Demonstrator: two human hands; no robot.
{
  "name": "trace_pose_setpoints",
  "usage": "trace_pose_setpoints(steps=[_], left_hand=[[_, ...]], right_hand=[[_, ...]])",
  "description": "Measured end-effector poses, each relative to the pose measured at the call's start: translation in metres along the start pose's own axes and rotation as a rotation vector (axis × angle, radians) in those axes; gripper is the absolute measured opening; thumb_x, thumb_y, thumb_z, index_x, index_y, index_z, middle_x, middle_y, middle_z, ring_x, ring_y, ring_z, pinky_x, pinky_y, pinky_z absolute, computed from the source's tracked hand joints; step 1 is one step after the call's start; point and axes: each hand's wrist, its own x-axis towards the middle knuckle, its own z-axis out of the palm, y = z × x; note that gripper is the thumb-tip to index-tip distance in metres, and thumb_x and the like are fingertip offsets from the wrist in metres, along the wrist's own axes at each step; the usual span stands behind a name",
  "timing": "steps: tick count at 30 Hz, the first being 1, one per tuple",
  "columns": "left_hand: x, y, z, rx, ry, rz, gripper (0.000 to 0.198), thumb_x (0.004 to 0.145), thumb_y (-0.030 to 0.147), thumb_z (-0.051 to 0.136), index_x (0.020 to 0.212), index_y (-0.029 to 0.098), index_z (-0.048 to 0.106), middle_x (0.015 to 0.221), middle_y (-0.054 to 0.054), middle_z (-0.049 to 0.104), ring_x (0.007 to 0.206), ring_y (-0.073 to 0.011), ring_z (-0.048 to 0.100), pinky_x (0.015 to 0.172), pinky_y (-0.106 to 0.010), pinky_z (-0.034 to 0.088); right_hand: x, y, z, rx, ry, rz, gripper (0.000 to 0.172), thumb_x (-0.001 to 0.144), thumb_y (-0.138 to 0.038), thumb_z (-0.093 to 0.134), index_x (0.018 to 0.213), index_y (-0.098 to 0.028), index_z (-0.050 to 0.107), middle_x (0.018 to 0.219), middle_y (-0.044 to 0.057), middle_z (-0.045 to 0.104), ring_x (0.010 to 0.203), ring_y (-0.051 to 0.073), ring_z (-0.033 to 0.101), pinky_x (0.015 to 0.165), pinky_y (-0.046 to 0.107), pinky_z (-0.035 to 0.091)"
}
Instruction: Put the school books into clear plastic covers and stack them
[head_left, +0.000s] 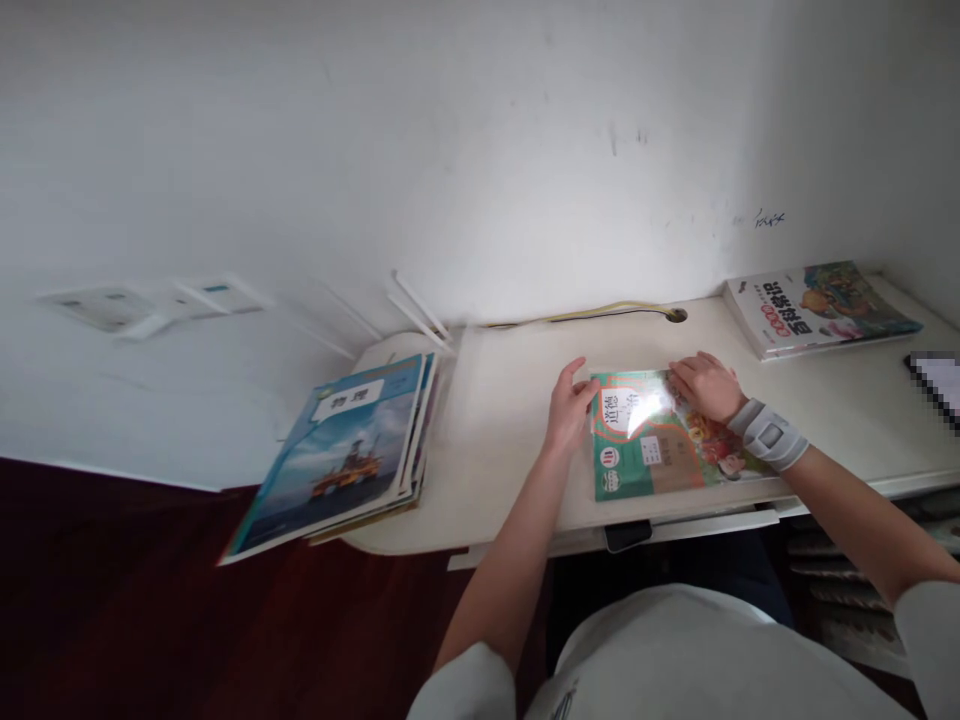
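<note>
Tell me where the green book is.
The green book lies right of centre in the head view, on the desk, by left hand and right hand.

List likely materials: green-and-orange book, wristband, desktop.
Green-and-orange book: printed paper, glossy cover, possibly plastic-coated; it throws back a bright glare spot.
Wristband: probably fabric, matte grey; it wraps the wrist closely with no sharp highlights, though the weave can't be made out.
Desktop: perhaps painted or laminated board; smooth white with a low sheen.
</note>
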Motion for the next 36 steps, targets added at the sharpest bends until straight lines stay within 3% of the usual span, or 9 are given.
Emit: trace_pose_setpoints(steps=[5,11,15,20,23,25,28,32,36], left_hand=[[0.003,0.012,-0.010,0.169,-0.137,0.123,0.036,0.071,0.039,0.064,0.100,0.018,0.065,0.069,0.001,0.060,0.066,-0.0123,0.056,0.065,-0.024,0.045],[0.008,0.019,-0.014,0.257,-0.127,0.226,0.024,0.065,0.035,0.068,0.083,0.018,0.066,0.106,-0.006,0.064,0.097,-0.0192,0.058,0.077,-0.028,0.047],[0.009,0.019,-0.015,0.144,-0.156,0.142,0.025,0.064,0.039,0.069,0.074,0.016,0.065,0.077,-0.002,0.066,0.071,-0.0149,0.059,0.066,-0.026,0.045],[0.009,0.011,-0.011,0.029,-0.088,0.019,0.030,0.061,0.041,0.071,0.074,0.015,0.065,0.058,0.003,0.055,0.052,-0.0091,0.047,0.050,-0.021,0.035],[0.015,0.002,-0.005,0.071,0.004,0.038,0.032,0.063,0.040,0.069,0.082,0.015,0.066,0.060,0.003,0.054,0.052,-0.0092,0.046,0.048,-0.021,0.034],[0.021,-0.002,-0.002,0.179,0.049,0.074,0.033,0.066,0.039,0.065,0.090,0.016,0.066,0.063,0.003,0.055,0.053,-0.0103,0.047,0.052,-0.022,0.036],[0.029,-0.006,0.001,0.434,0.018,0.126,0.027,0.071,0.035,0.060,0.091,0.017,0.066,0.068,0.000,0.059,0.060,-0.0134,0.052,0.060,-0.025,0.040],[0.035,-0.008,0.000,0.588,-0.058,0.138,0.013,0.072,0.030,0.059,0.071,0.019,0.065,0.073,-0.003,0.065,0.072,-0.0173,0.057,0.069,-0.027,0.040],[0.039,-0.006,-0.002,0.653,-0.125,0.098,0.023,0.077,0.036,0.055,0.067,0.017,0.064,0.066,-0.002,0.064,0.067,-0.0167,0.057,0.064,-0.026,0.040]], right_hand=[[0.006,0.009,-0.021,0.171,-0.086,-0.057,0.037,0.095,-0.030,0.031,0.096,-0.015,0.065,0.091,0.011,0.065,0.086,0.019,0.058,0.079,0.029,0.039],[0.015,0.008,-0.043,0.354,-0.098,-0.093,0.030,0.093,-0.032,0.035,0.098,-0.018,0.062,0.087,0.007,0.066,0.077,0.017,0.059,0.069,0.026,0.038],[0.017,0.016,-0.056,0.398,-0.133,-0.088,0.025,0.090,-0.036,0.042,0.099,-0.018,0.058,0.069,0.002,0.061,0.059,0.014,0.051,0.059,0.026,0.033],[0.007,0.066,-0.071,0.685,-0.334,-0.019,0.035,0.082,-0.051,0.049,0.080,-0.018,0.061,0.063,-0.001,0.056,0.057,0.011,0.046,0.056,0.024,0.035],[-0.004,0.094,-0.064,0.910,-0.361,0.198,0.043,0.071,-0.058,0.058,0.080,-0.016,0.064,0.064,0.000,0.058,0.057,0.011,0.048,0.055,0.025,0.038],[-0.010,0.102,-0.049,1.002,-0.258,0.390,0.044,0.064,-0.058,0.063,0.078,-0.016,0.064,0.060,-0.001,0.056,0.053,0.010,0.048,0.051,0.025,0.038],[-0.014,0.098,-0.021,1.027,-0.111,0.587,0.039,0.061,-0.055,0.065,0.067,-0.017,0.060,0.048,-0.004,0.050,0.044,0.009,0.042,0.044,0.024,0.034],[-0.017,0.090,-0.001,0.986,-0.076,0.559,0.037,0.062,-0.053,0.063,0.064,-0.017,0.057,0.047,-0.004,0.051,0.044,0.009,0.043,0.046,0.024,0.034],[-0.018,0.094,-0.002,0.988,-0.130,0.490,0.040,0.060,-0.056,0.064,0.063,-0.016,0.059,0.048,-0.004,0.051,0.049,0.010,0.043,0.049,0.024,0.034]])
